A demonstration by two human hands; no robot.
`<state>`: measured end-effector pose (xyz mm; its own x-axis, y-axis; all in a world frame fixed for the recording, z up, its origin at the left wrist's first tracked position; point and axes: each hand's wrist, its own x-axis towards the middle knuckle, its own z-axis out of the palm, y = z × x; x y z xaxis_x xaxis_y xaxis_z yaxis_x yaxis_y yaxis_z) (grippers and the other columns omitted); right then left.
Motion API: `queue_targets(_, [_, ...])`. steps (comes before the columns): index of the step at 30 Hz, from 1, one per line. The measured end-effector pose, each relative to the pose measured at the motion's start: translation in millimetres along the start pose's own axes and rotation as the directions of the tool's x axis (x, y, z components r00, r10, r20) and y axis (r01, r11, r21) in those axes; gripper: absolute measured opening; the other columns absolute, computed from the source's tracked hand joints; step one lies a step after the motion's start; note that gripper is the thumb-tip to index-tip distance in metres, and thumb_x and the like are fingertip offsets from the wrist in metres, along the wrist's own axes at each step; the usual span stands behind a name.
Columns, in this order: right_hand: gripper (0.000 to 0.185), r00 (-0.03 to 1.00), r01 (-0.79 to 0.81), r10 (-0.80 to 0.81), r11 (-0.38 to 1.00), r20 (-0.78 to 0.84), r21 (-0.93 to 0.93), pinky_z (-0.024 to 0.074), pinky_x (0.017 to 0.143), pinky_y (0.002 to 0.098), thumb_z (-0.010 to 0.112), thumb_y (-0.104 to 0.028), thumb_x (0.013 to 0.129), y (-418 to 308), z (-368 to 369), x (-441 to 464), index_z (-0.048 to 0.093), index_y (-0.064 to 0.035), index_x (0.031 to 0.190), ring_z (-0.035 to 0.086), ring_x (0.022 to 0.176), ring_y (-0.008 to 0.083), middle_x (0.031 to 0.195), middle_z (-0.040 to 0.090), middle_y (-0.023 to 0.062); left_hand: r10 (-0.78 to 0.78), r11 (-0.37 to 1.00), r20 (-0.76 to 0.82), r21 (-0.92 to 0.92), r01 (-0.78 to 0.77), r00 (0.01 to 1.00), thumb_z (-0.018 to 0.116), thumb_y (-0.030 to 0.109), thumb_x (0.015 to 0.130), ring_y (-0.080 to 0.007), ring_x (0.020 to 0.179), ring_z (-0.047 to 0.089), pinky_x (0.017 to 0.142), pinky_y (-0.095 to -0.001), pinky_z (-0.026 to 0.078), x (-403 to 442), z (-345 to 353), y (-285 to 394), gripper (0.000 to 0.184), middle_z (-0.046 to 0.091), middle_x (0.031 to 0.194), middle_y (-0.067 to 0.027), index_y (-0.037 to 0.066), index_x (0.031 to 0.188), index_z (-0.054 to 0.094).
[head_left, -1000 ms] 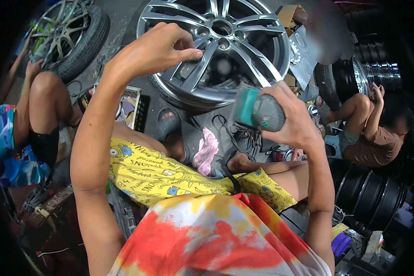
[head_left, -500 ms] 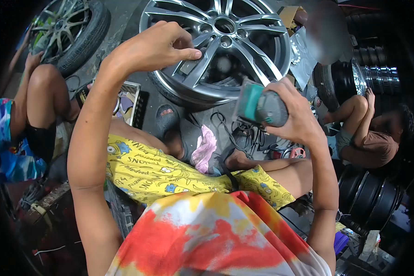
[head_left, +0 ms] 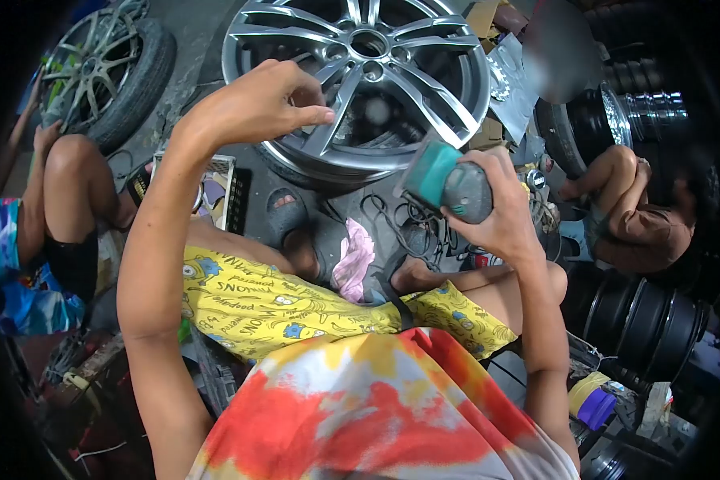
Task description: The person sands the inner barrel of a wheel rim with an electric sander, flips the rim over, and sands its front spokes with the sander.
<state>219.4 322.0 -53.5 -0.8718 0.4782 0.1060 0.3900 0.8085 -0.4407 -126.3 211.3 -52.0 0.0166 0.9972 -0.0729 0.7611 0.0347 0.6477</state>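
A silver multi-spoke alloy wheel rim (head_left: 408,88) lies face up in front of me, raised off the floor. My left hand (head_left: 268,104) hovers over its near left side. Its fingers curl loosely, and the thumb stands apart from them over a spoke; I see nothing held. My right hand (head_left: 496,200) is wrapped around the grey body of a green palm sander (head_left: 436,172). The sander is tilted, its flat pad facing up and left, at the rim's near right edge. Whether the pad touches the rim, I cannot tell.
A pink cloth (head_left: 354,260) and black cable (head_left: 388,216) lie on the floor between my feet. A crate (head_left: 230,188) stands to the left. Another person (head_left: 72,192) sits beside a tyred wheel (head_left: 124,72); a second person (head_left: 644,224) crouches right, near stacked black rims (head_left: 636,324).
The view has shifted, so the rim sits slightly higher and further left. Both hands appear a little lower. The sander stays in my right hand, turned slightly.
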Motion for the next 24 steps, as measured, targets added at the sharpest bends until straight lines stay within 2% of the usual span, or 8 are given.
queue_targets(3, [0.068, 0.958, -0.057, 0.039, 0.997, -0.284, -0.055, 0.0557, 0.083, 0.0461, 0.090, -0.018, 0.067, 3, 18, -19, 0.058, -0.0055, 0.126, 0.065, 0.098, 0.0387, 0.111, 0.058, 0.0166, 0.012, 1.000, 0.009, 0.004, -0.012, 1.000, 0.075, 0.029, 0.098, -0.0184, 0.067, 0.063, 0.067, -0.0365, 0.052, 5, 3, -6, 0.034, 0.072, 0.077, -0.0138, -0.005, 0.104, 0.077])
queue_targets(4, [0.068, 0.956, -0.063, 0.046, 0.997, -0.289, -0.051, 0.0557, 0.083, 0.0461, 0.090, -0.018, 0.067, -7, 31, -22, 0.058, -0.0055, 0.126, 0.065, 0.098, 0.0387, 0.111, 0.058, 0.0166, 0.037, 0.999, -0.002, -0.008, -0.037, 0.999, 0.076, 0.028, 0.097, -0.0186, 0.067, 0.063, 0.066, -0.0365, 0.052, 7, 7, -8, 0.033, 0.072, 0.077, -0.0138, -0.005, 0.104, 0.077])
queue_targets(6, [0.067, 0.894, -0.129, 0.151, 0.988, -0.421, 0.080, 0.0517, 0.089, 0.0453, 0.091, -0.014, 0.068, -30, 58, -26, 0.058, -0.0034, 0.125, 0.061, 0.101, 0.0377, 0.111, 0.059, 0.0170, 0.059, 0.998, 0.012, -0.017, -0.058, 0.998, 0.076, 0.027, 0.097, -0.0194, 0.069, 0.065, 0.068, -0.0365, 0.053, 13, 11, -4, 0.032, 0.074, 0.079, -0.0150, -0.005, 0.104, 0.077])
queue_targets(9, [0.071, 0.851, -0.101, 0.158, 0.985, -0.501, 0.139, 0.0511, 0.089, 0.0457, 0.093, -0.015, 0.068, -54, 94, -25, 0.057, -0.0032, 0.127, 0.060, 0.104, 0.0367, 0.114, 0.060, 0.0176, 0.039, 0.999, 0.116, -0.034, -0.036, 0.992, 0.076, 0.026, 0.097, -0.0215, 0.076, 0.071, 0.074, -0.0377, 0.056, 21, 13, 8, 0.032, 0.076, 0.085, -0.0183, -0.005, 0.104, 0.076])
queue_targets(14, [0.077, 0.768, -0.121, 0.153, 0.988, -0.622, 0.093, 0.0498, 0.094, 0.0435, 0.095, -0.014, 0.069, -39, 118, -41, 0.053, -0.0015, 0.132, 0.059, 0.109, 0.0328, 0.121, 0.059, 0.0165, 0.086, 0.996, 0.110, 0.003, -0.087, 0.990, 0.076, 0.024, 0.096, -0.0222, 0.074, 0.072, 0.072, -0.0373, 0.056, 23, 18, 8, 0.030, 0.076, 0.084, -0.0181, -0.005, 0.104, 0.076])
queue_targets(16, [0.076, 0.631, -0.211, 0.322, 0.947, -0.706, 0.243, 0.0483, 0.098, 0.0409, 0.094, -0.013, 0.071, -15, 118, -48, 0.052, -0.0003, 0.132, 0.059, 0.111, 0.0297, 0.123, 0.057, 0.0157, 0.021, 0.999, 0.134, -0.031, -0.017, 0.991, 0.076, 0.023, 0.096, -0.0225, 0.075, 0.072, 0.073, -0.0373, 0.056, 20, 17, 8, 0.029, 0.077, 0.084, -0.0173, -0.005, 0.104, 0.076])
queue_targets(19, [0.075, 0.563, -0.326, 0.394, 0.914, -0.726, 0.243, 0.0475, 0.100, 0.0394, 0.094, -0.012, 0.073, 5, 107, -50, 0.051, 0.0006, 0.133, 0.058, 0.113, 0.0279, 0.122, 0.054, 0.0145, -0.033, 0.999, 0.137, -0.010, 0.035, 0.990, 0.077, 0.022, 0.095, -0.0227, 0.075, 0.072, 0.073, -0.0372, 0.057, 20, 16, 10, 0.028, 0.077, 0.084, -0.0169, -0.005, 0.104, 0.076])
queue_targets(24, [0.078, 0.624, -0.260, 0.304, 0.950, -0.720, 0.175, 0.0479, 0.092, 0.0476, 0.094, -0.015, 0.070, -24, 112, -46, 0.051, 0.0000, 0.133, 0.056, 0.108, 0.0379, 0.120, 0.057, 0.0190, -0.017, 1.000, 0.151, 0.002, 0.017, 0.988, 0.077, 0.020, 0.095, -0.0224, 0.076, 0.073, 0.074, -0.0366, 0.057, 31, 19, 18, 0.027, 0.077, 0.085, -0.0172, -0.005, 0.104, 0.076])
